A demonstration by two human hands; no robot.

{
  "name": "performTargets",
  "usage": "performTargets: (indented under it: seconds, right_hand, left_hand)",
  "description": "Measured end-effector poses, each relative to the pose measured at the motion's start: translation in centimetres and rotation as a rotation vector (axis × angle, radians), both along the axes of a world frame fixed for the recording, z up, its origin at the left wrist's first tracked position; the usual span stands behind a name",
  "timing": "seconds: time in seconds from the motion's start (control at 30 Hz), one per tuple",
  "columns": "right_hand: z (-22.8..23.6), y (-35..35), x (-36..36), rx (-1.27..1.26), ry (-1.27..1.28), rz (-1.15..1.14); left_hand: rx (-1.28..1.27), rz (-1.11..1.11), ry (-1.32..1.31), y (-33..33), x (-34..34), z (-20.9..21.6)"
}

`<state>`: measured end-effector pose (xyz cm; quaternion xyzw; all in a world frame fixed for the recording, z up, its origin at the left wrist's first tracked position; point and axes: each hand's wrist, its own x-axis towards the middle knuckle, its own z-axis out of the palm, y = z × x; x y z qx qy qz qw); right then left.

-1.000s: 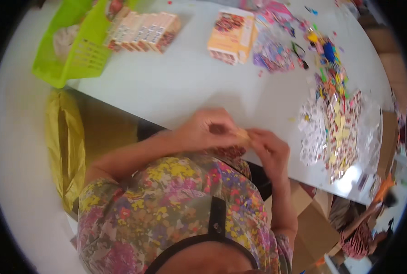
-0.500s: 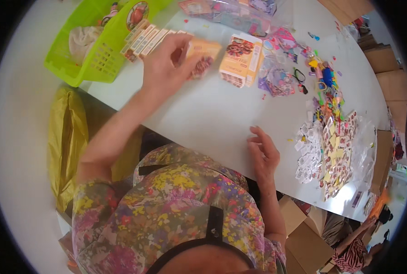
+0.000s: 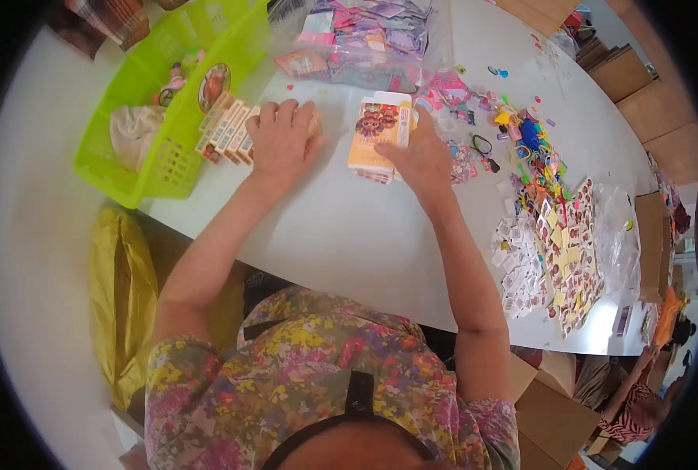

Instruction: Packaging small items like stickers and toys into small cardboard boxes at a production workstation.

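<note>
My left hand point(image 3: 281, 145) is closed over the near end of a row of small cartons point(image 3: 227, 129), its fingers curled round a carton mostly hidden beneath them. The row leans on edge beside the green basket point(image 3: 178, 168). My right hand point(image 3: 423, 160) grips a short stack of yellow-orange printed cartons point(image 3: 376, 141) from its right side. The thumb lies on the front of the top carton, while the other fingers are behind its right edge. An open white flap stands up at the top carton's far end.
Pink and purple packets point(image 3: 364, 35) fill a clear bag at the far side. Colourful small toys point(image 3: 529, 145), white tags point(image 3: 517, 262) and sticker pieces point(image 3: 572, 251) lie along the right. A yellow bag point(image 3: 117, 305) hangs at the left, and cardboard boxes point(image 3: 556, 415) stand below the table.
My left hand has carried an orange carton left to the row and turned it on edge. My right hand has risen from the near table edge and taken hold of the carton stack.
</note>
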<state>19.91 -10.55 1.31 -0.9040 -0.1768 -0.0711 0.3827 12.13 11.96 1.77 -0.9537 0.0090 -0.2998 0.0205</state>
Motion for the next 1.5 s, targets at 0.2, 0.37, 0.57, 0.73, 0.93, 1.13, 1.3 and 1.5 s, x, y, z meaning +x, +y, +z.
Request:
performTargets:
  seconds: [0.2,0.37,0.57,0.73,0.93,1.13,1.3,1.5]
  right_hand:
    - [0.9,-1.7,-1.3,0.280,0.141,0.022]
    - [2.6,-5.3,-4.5,0.817,0.384,0.124]
    - [3.1,-7.4,-11.4,0.384,0.593,0.169]
    - [3.2,-9.7,-12.6,0.015,0.045,-0.096]
    - [0.9,-10.1,-14.6,0.503,0.444,0.098]
    - [-0.1,-9.4,-15.4,0.584,0.495,-0.137]
    - [-1.5,-8.7,-16.3,0.680,0.494,-0.183]
    - [-2.2,-9.4,-18.8,0.562,0.333,-0.096]
  left_hand:
    - [0.051,-0.012,-0.064,-0.9,-1.6,1.3]
    - [-1.165,-0.420,-0.009,-6.3,-4.4,3.3]
    - [-2.470,-1.062,1.080,-10.9,-5.5,-0.5]
    - [-2.344,-0.891,0.929,-12.9,-6.5,-1.0]
    - [-2.158,-0.519,0.912,-14.0,-8.0,-0.8]
    - [-1.939,-0.306,0.903,-13.4,-9.3,-2.7]
    - [-1.818,-0.382,0.603,-13.5,-10.4,-2.6]
    - [-1.615,-0.554,0.653,-12.9,-11.8,-3.0]
